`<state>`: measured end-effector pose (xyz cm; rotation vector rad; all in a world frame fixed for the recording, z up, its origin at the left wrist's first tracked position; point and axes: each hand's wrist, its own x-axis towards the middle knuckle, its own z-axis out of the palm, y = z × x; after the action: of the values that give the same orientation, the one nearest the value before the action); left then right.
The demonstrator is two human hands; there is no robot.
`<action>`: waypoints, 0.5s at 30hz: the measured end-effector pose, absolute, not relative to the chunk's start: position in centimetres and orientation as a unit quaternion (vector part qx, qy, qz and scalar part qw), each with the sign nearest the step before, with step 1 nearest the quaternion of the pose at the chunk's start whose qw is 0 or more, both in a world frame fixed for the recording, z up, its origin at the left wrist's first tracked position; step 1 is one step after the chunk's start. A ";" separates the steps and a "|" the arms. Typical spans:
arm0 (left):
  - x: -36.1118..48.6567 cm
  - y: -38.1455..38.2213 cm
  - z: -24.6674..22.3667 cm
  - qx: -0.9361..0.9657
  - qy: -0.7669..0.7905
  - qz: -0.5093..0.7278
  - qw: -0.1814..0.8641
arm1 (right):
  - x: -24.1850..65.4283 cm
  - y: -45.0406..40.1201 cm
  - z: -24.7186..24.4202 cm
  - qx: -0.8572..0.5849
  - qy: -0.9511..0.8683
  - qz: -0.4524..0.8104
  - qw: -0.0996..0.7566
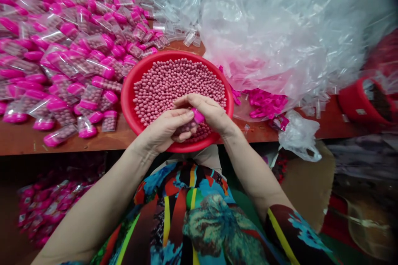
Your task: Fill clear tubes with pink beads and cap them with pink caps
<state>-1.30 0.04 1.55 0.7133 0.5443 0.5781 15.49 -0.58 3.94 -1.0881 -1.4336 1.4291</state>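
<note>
Over the near side of a red basin (pixel 127 107) full of small pink balls (pixel 177 78), both hands meet around one small container. My left hand (pixel 169 126) is closed around a small clear container (pixel 186 127), which looks filled with the same pink balls. A bright pink cap (pixel 198 116) shows at its right end. My right hand (pixel 211 112) curls about that cap from above and the right. Its thumb and some fingertips are partly hidden.
Many filled, pink-capped containers (pixel 77 58) are heaped at left. Loose pink caps (pixel 267 103) lie right of the basin, beside a large clear plastic bag (pixel 264 41). Clear empty tubes (pixel 189 38) lie behind. A red bucket (pixel 354 101) lies tilted at far right on the wooden table (pixel 102 143).
</note>
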 end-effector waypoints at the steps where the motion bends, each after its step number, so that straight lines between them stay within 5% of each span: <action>1: -1.3 0.1 1.6 0.340 0.258 0.283 0.859 | 14.9 -0.8 3.5 -0.429 -0.558 0.566 0.429; 10: -1.7 -0.5 1.6 0.348 0.267 0.357 0.825 | 12.5 0.5 2.9 -0.498 -0.630 0.389 0.452; 15: -6.5 3.5 3.4 0.471 0.373 0.518 0.609 | 16.1 1.9 1.6 -0.523 -0.653 0.298 0.460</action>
<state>-6.46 3.50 3.36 1.0871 0.8611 1.1955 16.12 1.95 1.58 -1.2863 -1.6067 0.7346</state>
